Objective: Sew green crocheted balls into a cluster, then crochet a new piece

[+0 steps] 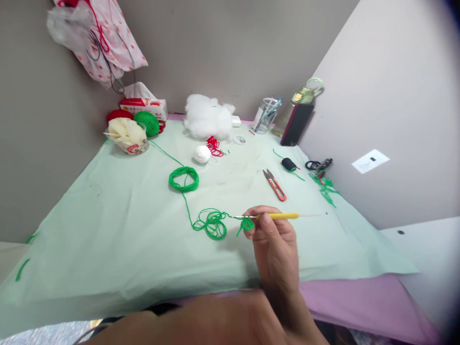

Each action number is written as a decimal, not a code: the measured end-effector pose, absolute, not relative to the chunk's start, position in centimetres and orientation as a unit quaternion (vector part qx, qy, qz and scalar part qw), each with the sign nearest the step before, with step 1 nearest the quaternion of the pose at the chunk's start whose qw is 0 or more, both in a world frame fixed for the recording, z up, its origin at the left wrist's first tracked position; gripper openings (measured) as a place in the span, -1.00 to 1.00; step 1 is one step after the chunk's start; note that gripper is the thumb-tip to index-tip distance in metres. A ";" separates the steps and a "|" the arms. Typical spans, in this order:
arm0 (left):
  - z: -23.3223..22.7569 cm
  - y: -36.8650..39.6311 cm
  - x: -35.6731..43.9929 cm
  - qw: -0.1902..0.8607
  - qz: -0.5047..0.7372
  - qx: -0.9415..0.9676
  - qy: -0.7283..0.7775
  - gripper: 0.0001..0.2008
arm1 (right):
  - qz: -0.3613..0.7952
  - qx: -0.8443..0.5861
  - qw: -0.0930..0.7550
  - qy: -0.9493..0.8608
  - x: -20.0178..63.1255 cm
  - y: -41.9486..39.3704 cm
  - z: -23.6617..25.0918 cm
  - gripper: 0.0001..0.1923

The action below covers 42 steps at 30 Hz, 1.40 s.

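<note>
My right hand (276,239) is closed around a crochet hook (283,216) with a yellow handle. The same fingers pinch a small green crocheted piece (247,224) beside the hook's metal shaft, which points left. Green yarn (214,224) runs from the piece to a loose tangle on the table. It continues to a neater coil (183,179) farther back. Low in the picture and close to the camera, my left hand (230,316) is a blur, its fingers not distinguishable.
Orange thread snips (276,186) lie beyond my right hand. Farther back are a white yarn ball (202,154), white stuffing (208,117), a jar of pens (266,116), a bottle (304,96) and a phone (296,125). Green scraps (327,189) lie at the right.
</note>
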State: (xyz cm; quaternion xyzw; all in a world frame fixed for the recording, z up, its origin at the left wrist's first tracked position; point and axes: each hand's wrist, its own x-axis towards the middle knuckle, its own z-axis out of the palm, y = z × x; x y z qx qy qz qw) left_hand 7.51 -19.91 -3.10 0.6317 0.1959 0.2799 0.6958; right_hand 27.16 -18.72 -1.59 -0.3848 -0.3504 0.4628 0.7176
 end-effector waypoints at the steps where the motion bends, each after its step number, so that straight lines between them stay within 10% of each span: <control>1: -2.2 -19.7 7.4 0.695 0.295 0.623 0.205 -0.67 | 0.463 -0.381 0.722 -0.347 27.2 -18.7 -1.5 -0.89; 10: 3.2 -16.7 11.4 0.764 0.503 0.318 0.248 -0.54 | 0.451 -0.305 0.700 -0.462 26.0 -20.3 -1.3 -0.83; 14: 2.5 -15.7 10.5 0.544 0.592 0.521 0.287 -0.34 | 0.398 -0.320 0.692 -0.510 25.9 -20.7 -1.6 -0.79; 17: 1.3 -15.7 9.7 0.352 0.531 0.697 0.330 -0.57 | 0.313 -0.350 0.711 -0.523 26.1 -20.5 -1.8 -0.77; 25: -0.3 -16.9 11.1 0.728 0.421 0.430 0.329 -0.64 | 0.218 -0.390 0.660 -0.604 26.0 -20.6 -2.0 -0.68; 42: 0.2 -16.5 10.8 0.799 0.386 0.334 0.317 -0.62 | 0.490 -0.357 0.686 -0.403 26.4 -19.2 -1.9 -0.85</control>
